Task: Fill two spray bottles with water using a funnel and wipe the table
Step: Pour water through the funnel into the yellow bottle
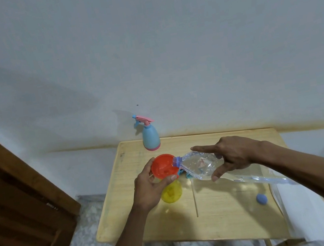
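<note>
The left hand is closed around the rim of the orange funnel, thumb on the near edge and fingers on the far side. The funnel sits in the neck of the yellow spray bottle, which stands on the wooden bench directly below it.

The right hand is clamped on the clear water bottle, thumb underneath and fingers over the top, index finger extended along the bottle. The water bottle is tilted nearly horizontal, and its purple-ringed mouth rests over the right edge of the funnel.

The blue spray bottle, with its pink trigger head fitted, stands upright at the far edge of the bench, well apart from both hands. A blue cap lies on the bench near its right side. A white cloth lies over the near right corner of the bench. A small blue item shows just behind the funnel; its identity cannot be determined.
</note>
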Demonstrator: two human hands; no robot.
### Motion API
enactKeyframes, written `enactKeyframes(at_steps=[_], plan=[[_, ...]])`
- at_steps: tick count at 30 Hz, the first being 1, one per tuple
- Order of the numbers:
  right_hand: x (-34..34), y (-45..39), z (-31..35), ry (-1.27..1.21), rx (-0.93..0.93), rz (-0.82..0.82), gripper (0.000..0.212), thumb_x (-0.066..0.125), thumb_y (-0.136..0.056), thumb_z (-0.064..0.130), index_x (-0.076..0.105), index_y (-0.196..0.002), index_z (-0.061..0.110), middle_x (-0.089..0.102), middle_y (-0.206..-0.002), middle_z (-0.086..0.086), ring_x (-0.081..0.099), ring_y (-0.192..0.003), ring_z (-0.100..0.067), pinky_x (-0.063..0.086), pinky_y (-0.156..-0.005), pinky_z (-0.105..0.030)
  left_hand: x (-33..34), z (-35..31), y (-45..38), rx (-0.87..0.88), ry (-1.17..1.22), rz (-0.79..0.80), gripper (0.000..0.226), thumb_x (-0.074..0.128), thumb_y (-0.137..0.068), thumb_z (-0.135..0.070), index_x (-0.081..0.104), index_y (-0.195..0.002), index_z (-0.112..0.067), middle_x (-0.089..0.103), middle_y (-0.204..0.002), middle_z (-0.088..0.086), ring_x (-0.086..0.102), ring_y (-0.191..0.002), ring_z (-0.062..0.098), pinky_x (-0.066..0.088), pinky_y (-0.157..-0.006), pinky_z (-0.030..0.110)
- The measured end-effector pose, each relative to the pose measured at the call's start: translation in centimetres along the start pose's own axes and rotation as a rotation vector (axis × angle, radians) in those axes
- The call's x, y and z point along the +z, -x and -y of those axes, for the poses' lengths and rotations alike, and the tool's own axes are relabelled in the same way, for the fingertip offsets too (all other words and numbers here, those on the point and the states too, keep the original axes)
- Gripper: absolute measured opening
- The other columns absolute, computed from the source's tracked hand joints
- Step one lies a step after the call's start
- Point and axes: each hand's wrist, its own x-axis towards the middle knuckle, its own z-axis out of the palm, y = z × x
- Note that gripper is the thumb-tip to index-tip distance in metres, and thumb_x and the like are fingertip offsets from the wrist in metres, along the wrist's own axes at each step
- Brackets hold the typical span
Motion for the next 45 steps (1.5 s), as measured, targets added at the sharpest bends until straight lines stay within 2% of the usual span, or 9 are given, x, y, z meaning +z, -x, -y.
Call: enactKeyframes(at_steps=[5, 18, 25, 28, 31, 34, 37, 42, 45], plan=[[-0.3, 0.4, 0.3, 0.005, 0.001, 0.004, 0.107, 0.056, -0.069, 0.089, 0.002, -0.154, 0.055, 0.075, -0.097, -0.009, 0.062, -0.086, -0.026, 0.053, -0.082, -0.040, 0.0, -0.2, 0.1, 0.005, -0.011, -0.001, 0.079, 0.091, -0.068, -0.025, 0.048, -0.134, -0.034, 0.062, -0.109, -0.026, 0.062, -0.093, -0.019, 0.050, -0.075, 0.006], [0.3, 1.2, 1.3, -0.058, 0.007, -0.071, 0.106, 0.062, -0.072, 0.082, 0.006, -0.156, 0.051, 0.074, -0.109, -0.007, 0.064, -0.091, -0.025, 0.050, -0.081, -0.034, -0.1, 0.0, -0.1, -0.020, -0.013, 0.000, 0.089, 0.092, -0.066, -0.032, 0.047, -0.143, -0.027, 0.061, -0.114, -0.025, 0.064, -0.113, 0.008, 0.053, -0.087, 0.015], [2.5, 2.2, 2.6, -0.495, 0.008, -0.489, 0.102, 0.072, -0.068, 0.077, 0.010, -0.148, 0.065, 0.074, -0.101, -0.004, 0.071, -0.086, -0.012, 0.057, -0.086, -0.030, 0.1, 0.4, -0.2, -0.039, 0.018, -0.017, 0.099, 0.093, -0.063, -0.029, 0.044, -0.148, -0.021, 0.063, -0.126, -0.007, 0.063, -0.119, 0.015, 0.052, -0.093, 0.021], [3.5, 2.9, 2.6, -0.655, 0.113, -0.729, 0.105, 0.075, -0.063, 0.075, 0.017, -0.149, 0.063, 0.071, -0.098, 0.003, 0.071, -0.083, -0.003, 0.053, -0.082, -0.011, 0.2, 0.5, -0.1, -0.025, 0.020, -0.030, 0.100, 0.093, -0.062, -0.029, 0.044, -0.148, -0.019, 0.063, -0.128, -0.003, 0.063, -0.119, 0.015, 0.052, -0.098, 0.028], [4.2, 3.6, 2.3, -0.747, 0.261, -0.918, 0.107, 0.081, -0.063, 0.064, 0.024, -0.153, 0.050, 0.068, -0.097, 0.007, 0.069, -0.084, 0.004, 0.046, -0.072, -0.001, 0.3, 0.8, -0.1, -0.020, -0.007, -0.031, 0.098, 0.093, -0.064, -0.024, 0.044, -0.148, -0.016, 0.064, -0.127, 0.000, 0.065, -0.108, 0.001, 0.053, -0.092, 0.019], [5.1, 4.5, 1.5, -0.827, 0.406, -1.066, 0.110, 0.083, -0.062, 0.061, 0.025, -0.154, 0.043, 0.069, -0.101, 0.004, 0.070, -0.088, 0.000, 0.047, -0.072, -0.004, 0.7, 0.6, -0.3, -0.018, -0.009, -0.017, 0.095, 0.092, -0.066, -0.015, 0.044, -0.148, -0.012, 0.064, -0.128, 0.003, 0.065, -0.099, -0.011, 0.052, -0.083, 0.007], [6.1, 4.6, 1.0, -0.866, 0.517, -1.158, 0.112, 0.087, -0.062, 0.055, 0.023, -0.153, 0.043, 0.069, -0.104, 0.001, 0.070, -0.094, -0.010, 0.048, -0.080, -0.014, 0.7, 0.4, -0.2, -0.003, -0.023, -0.027, 0.095, 0.090, -0.068, -0.011, 0.041, -0.150, -0.011, 0.061, -0.128, 0.002, 0.063, -0.107, 0.006, 0.049, -0.081, 0.004], [7.5, 4.5, -0.2, -0.955, 0.644, -1.199, 0.109, 0.092, -0.064, 0.045, 0.027, -0.151, 0.036, 0.066, -0.115, -0.002, 0.065, -0.104, -0.016, 0.047, -0.091, -0.029, 0.4, 0.8, -0.2, -0.009, -0.032, -0.036, 0.100, 0.092, -0.066, -0.023, 0.038, -0.151, -0.017, 0.058, -0.134, 0.002, 0.059, -0.123, 0.019, 0.051, -0.102, 0.035], [7.8, 4.2, -0.4, -0.995, 0.651, -1.215, 0.104, 0.094, -0.063, 0.041, 0.031, -0.145, 0.032, 0.063, -0.122, -0.003, 0.062, -0.109, -0.018, 0.046, -0.089, -0.030, 0.3, 1.0, -0.1, -0.009, -0.038, -0.045, 0.101, 0.091, -0.066, -0.028, 0.037, -0.152, -0.018, 0.056, -0.137, 0.002, 0.056, -0.126, 0.019, 0.051, -0.104, 0.040]])
